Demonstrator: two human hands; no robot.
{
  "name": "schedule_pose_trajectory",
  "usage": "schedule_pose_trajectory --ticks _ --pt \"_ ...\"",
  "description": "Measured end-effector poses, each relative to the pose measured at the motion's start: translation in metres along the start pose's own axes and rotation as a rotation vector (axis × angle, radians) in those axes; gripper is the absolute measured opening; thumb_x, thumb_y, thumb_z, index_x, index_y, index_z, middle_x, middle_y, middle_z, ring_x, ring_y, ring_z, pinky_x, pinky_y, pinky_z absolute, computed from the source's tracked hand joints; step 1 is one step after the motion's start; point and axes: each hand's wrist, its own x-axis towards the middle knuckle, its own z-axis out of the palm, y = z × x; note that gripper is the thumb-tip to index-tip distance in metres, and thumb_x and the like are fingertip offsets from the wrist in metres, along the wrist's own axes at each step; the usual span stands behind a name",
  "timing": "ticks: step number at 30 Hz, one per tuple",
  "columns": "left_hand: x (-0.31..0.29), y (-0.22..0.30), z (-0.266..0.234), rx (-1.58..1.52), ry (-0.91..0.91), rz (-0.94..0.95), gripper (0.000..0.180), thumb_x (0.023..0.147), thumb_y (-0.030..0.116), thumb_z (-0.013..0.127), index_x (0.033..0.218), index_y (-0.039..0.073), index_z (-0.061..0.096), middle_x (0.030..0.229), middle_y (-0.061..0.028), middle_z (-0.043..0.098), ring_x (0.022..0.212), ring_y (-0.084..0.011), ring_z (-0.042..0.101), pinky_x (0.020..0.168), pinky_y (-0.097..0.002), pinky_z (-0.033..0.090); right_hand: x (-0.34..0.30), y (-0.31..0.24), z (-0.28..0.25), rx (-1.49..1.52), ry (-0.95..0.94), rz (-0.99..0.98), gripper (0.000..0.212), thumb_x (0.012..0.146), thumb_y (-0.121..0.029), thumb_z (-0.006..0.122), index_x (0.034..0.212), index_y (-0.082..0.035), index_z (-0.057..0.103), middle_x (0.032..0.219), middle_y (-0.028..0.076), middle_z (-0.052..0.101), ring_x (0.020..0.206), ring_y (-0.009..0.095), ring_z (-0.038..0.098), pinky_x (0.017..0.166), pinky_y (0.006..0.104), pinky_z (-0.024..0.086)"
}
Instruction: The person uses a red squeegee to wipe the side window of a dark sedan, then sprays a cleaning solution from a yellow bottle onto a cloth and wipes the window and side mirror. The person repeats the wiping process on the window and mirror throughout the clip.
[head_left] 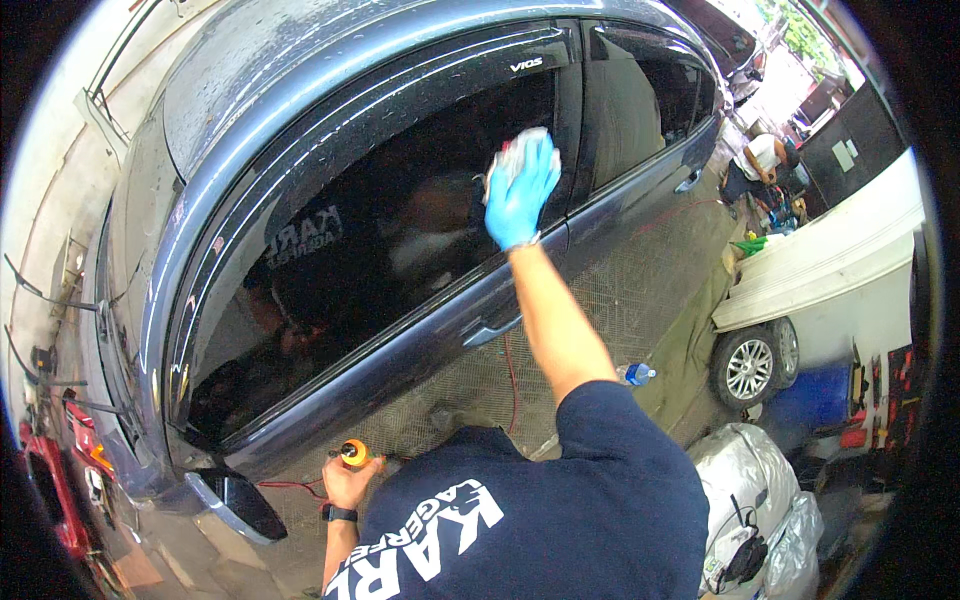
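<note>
Blue-gloved, the right hand [520, 207] clasps a cloth [508, 157] against the front door window [380, 225], far right; the left hand [347, 484] grips an orange bottle [355, 453]. Wiping looks midway; the speckled roof [255, 75] perhaps remains.

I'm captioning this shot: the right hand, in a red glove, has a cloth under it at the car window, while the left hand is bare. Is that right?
Not quite: the head view shows the glove on the right hand is blue, not red. The cloth, car window and bare left hand are as you say.
</note>
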Motion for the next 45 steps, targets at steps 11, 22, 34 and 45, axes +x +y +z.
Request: schedule_pose_trajectory --ticks 11,22,34,45 --pt "0.010 -0.004 0.004 0.002 0.051 -0.025 0.036 0.071 0.031 0.096 0.084 0.001 0.080 0.081 -0.0131 0.079 0.077 -0.0271 0.077 0.073 -0.0409 0.059 0.040 0.009 -0.009 -0.152 -0.031 -0.142 0.077 0.105 -0.043 0.052 0.158 0.009 0.034 0.166 0.031 0.035 0.158 0.044 0.027 0.129 0.0599 0.010" --pt "0.020 -0.033 0.023 -0.097 -0.022 -0.082 0.043 0.069 0.039 0.095 0.084 0.001 0.080 0.084 -0.0196 0.077 0.079 -0.0358 0.074 0.078 -0.0449 0.058 0.149 0.044 0.012 -0.444 -0.007 -0.365 0.061 0.101 -0.045 0.053 0.114 0.013 0.068 0.133 0.038 0.060 0.139 0.057 0.043 0.124 0.0692 0.014" --pt "0.002 -0.061 0.007 -0.122 0.015 -0.100 0.042 0.068 0.031 0.096 0.087 0.000 0.075 0.092 -0.0195 0.074 0.085 -0.0381 0.073 0.078 -0.0467 0.057 0.135 0.030 -0.004 -0.677 -0.238 -0.433 0.042 0.100 -0.032 0.055 0.123 0.000 0.068 0.134 0.033 0.059 0.131 0.056 0.046 0.117 0.0769 0.018" --pt "-0.016 -0.068 -0.010 -0.055 0.117 -0.097 0.042 0.070 0.035 0.096 0.087 0.001 0.078 0.086 -0.0186 0.076 0.079 -0.0354 0.073 0.077 -0.0447 0.056 0.149 0.066 0.004 -0.550 -0.102 -0.427 0.059 0.102 -0.036 0.054 0.139 0.011 0.052 0.149 0.041 0.043 0.143 0.059 0.032 0.124 0.0694 0.013"
